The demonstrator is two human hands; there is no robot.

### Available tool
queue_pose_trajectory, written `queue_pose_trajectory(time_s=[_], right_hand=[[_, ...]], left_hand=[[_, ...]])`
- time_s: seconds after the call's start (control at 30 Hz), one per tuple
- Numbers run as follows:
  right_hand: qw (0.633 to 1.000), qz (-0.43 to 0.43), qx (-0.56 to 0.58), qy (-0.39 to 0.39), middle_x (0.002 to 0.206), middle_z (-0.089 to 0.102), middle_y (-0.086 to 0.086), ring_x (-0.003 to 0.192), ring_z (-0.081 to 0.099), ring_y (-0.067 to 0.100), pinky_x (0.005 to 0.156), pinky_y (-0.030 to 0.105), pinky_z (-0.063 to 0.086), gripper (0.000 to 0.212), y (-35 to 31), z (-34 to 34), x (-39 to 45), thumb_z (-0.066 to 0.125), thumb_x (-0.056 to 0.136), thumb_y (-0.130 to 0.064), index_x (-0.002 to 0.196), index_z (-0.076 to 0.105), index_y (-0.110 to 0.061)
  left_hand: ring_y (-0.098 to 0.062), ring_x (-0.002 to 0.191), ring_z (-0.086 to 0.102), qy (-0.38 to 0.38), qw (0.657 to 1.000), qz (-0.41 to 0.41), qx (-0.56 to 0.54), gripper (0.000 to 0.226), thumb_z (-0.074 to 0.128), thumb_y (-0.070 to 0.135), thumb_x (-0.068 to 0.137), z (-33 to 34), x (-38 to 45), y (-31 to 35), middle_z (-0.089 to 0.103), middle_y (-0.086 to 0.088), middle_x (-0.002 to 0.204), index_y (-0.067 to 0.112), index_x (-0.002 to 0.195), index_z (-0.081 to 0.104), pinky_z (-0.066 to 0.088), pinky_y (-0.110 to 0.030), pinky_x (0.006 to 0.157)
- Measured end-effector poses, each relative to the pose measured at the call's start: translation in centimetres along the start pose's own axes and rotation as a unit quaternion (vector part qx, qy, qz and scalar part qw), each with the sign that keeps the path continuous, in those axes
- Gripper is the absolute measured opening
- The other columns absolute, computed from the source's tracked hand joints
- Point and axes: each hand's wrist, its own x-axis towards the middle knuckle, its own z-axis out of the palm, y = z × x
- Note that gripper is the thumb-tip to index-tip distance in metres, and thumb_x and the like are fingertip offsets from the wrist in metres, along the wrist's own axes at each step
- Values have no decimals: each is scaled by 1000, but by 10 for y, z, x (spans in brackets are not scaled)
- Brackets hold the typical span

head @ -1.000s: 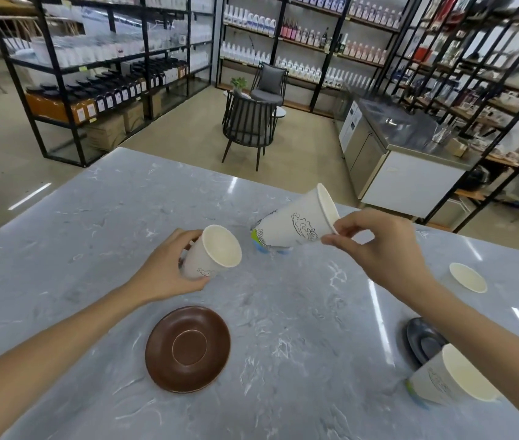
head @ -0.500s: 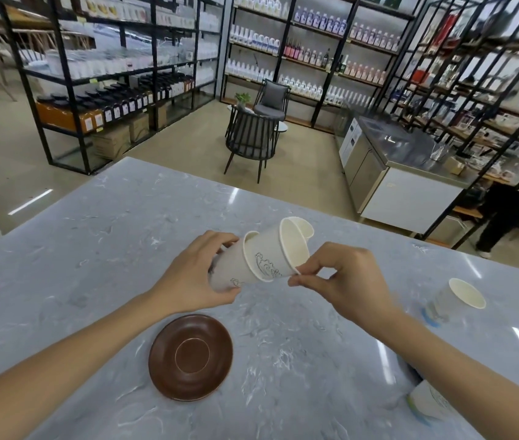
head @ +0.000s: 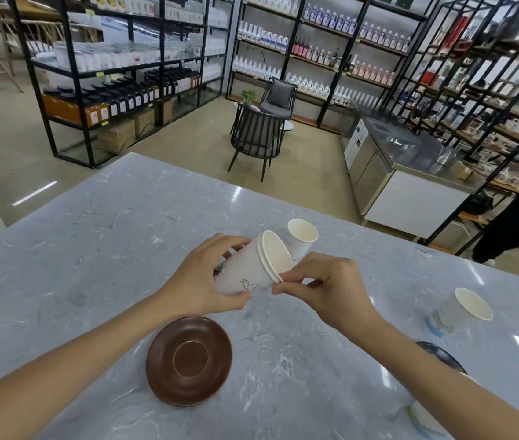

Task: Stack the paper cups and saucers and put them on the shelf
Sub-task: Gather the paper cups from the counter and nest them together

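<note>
Here, left fingers (head: 216,246) around nested cups (head: 251,268).

both forearms bare, reaching in from the bottom corners twd the centre. left hand (head: 201,282) is curled round the body of the nested cups (head: 251,268), thumb underneath, fingers over the top, wrist bent slightly up. right hand (head: 324,289) is palm-down w/ thumb & index pinching the cups' rim at its lower edge, other fingers curled. the hands are close together, held above the counter.
</note>
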Motion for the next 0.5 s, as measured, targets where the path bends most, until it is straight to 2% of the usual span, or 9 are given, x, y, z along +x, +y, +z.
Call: queue_pose_trajectory(time_s=[0.13,0.23,0.37,0.43,0.5], right_hand=[[999,-37,-33,-8,95,77,-5,78,69,9,68,25,58,21,14,7,6,85,80,-25,100,82,-19],[983,-56,-166,-57,118,70,-4,93,68,15,71,33,62,40,39,5,18,79,86,-35,123,71,-23],[957,50,-263,-112,141,50,-11,117,59,18,80,42,60,66,91,0,48,74,82,-56,139,51,-34],[940,93,-304,-126,146,44,-11,122,55,19,82,43,58,71,120,0,64,73,81,-59,141,46,-33],[925,130,-332,-133,148,41,-8,121,56,21,82,44,59,74,149,3,77,74,80,-59,142,43,-33]], left_hand=[[-5,112,57,12,999,-20,-28,81,91,34,61,5,4,-14,57,21,122,36,133,53,51,-11,78],[-1,112,56,29,996,-61,-53,79,88,40,60,6,12,-29,58,22,124,37,132,53,51,-10,77],[1,112,58,52,991,-99,-76,78,84,49,56,3,20,-50,60,26,122,49,126,51,52,-9,77],[1,110,59,57,989,-109,-81,76,85,50,56,2,22,-59,60,26,122,56,122,49,53,-10,76],[0,109,60,59,987,-120,-84,77,86,51,56,3,23,-67,61,24,121,55,123,50,54,-12,76]])
